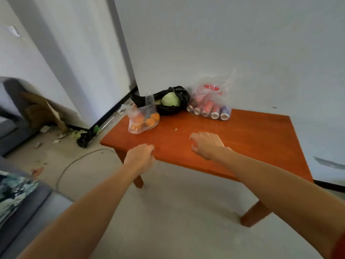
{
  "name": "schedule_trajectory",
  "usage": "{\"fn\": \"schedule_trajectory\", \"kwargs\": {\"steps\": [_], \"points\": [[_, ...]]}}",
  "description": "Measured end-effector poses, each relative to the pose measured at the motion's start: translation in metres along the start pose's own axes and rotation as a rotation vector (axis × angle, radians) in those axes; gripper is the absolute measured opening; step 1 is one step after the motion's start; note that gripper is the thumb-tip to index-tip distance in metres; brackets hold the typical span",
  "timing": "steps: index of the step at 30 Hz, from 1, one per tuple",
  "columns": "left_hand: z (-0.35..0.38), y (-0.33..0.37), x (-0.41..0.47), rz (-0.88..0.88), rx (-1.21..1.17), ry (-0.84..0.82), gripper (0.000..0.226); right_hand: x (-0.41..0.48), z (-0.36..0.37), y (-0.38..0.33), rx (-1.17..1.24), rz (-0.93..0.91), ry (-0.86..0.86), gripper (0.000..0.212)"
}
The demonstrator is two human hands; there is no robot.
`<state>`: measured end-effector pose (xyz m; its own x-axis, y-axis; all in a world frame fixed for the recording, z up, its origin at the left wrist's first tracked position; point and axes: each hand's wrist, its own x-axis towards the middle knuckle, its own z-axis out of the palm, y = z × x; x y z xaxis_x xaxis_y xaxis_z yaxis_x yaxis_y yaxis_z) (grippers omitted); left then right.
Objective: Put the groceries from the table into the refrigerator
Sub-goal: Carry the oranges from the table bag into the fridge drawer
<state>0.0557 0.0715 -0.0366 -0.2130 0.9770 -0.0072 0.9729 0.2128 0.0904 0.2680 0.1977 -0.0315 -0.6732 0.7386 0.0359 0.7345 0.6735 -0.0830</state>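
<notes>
A low orange-brown wooden table point(252, 139) stands against the white wall. At its back left lies a clear plastic bag of oranges point(144, 120). Behind it a black bag point(179, 107) holds a green cabbage point(170, 99). To the right a clear bag with red print holds several drink cans point(210, 109) lying on their sides. My left hand point(140, 157) hovers over the table's near left edge with fingers loosely curled and holds nothing. My right hand point(207, 144) reaches over the table's middle, fingers relaxed and bent, empty. No refrigerator can be made out.
A grey sofa point(20, 208) with a patterned cushion lies at the lower left. Cardboard point(46, 111), scraps and a black bag point(85, 140) litter the floor beside a white wall corner point(104, 71). A cable point(74, 161) curves across the concrete floor.
</notes>
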Motion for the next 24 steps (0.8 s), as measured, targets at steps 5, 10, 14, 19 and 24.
{"fn": "schedule_trajectory", "kwargs": {"steps": [5,10,14,19,24], "points": [[0.006,-0.069,0.045,-0.082,0.005,-0.011,0.024,0.099,0.017,-0.03,0.015,-0.12,-0.039,0.035],[0.01,-0.138,0.105,-0.118,0.016,-0.006,0.024,0.19,0.04,-0.058,0.039,-0.18,-0.027,0.032],[0.007,-0.194,0.169,-0.064,-0.065,0.128,0.021,0.268,0.052,-0.074,0.043,-0.147,0.02,0.03],[-0.017,-0.254,0.251,-0.002,-0.075,0.272,0.028,0.347,0.061,-0.084,0.104,-0.058,0.023,0.029],[-0.004,-0.277,0.322,0.047,-0.136,0.211,0.029,0.403,0.073,-0.082,0.107,-0.035,0.011,0.03]]}}
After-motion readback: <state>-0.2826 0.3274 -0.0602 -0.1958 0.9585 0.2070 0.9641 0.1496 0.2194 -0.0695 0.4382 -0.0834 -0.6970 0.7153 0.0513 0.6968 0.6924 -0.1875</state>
